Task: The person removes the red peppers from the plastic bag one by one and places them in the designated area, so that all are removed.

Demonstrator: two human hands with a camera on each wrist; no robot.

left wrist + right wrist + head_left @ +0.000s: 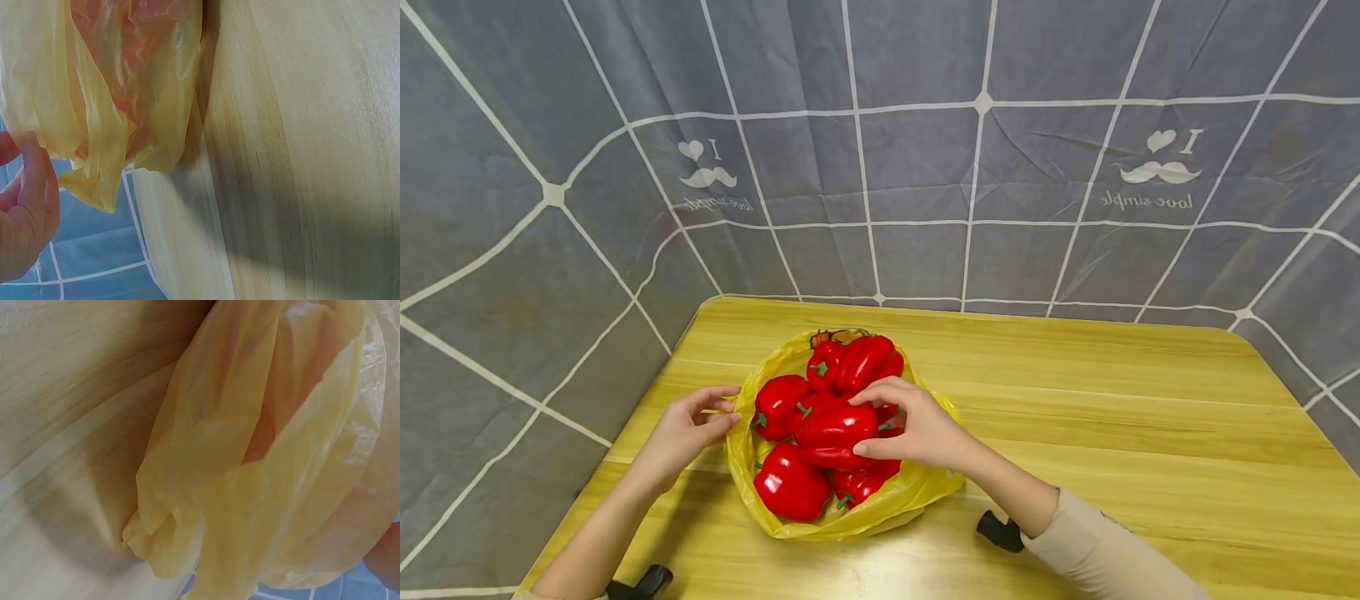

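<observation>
A yellow plastic bag (747,492) stands open on the table, holding several red bell peppers with green stems. My left hand (688,429) is at the bag's left rim, its thumb and fingers pinching the edge. In the left wrist view the fingertips (30,140) meet the thin plastic (56,119). My right hand (917,425) reaches over the bag's right side and grips the middle bell pepper (831,429), thumb on its near side and forefinger on top. Another bell pepper (792,483) lies in front of it, and one (781,406) lies to its left.
The wooden table (1112,417) extends to the right of the bag. A grey curtain (925,167) with white lines hangs behind the table and along its sides. Black wrist mounts (1000,531) sit on both forearms.
</observation>
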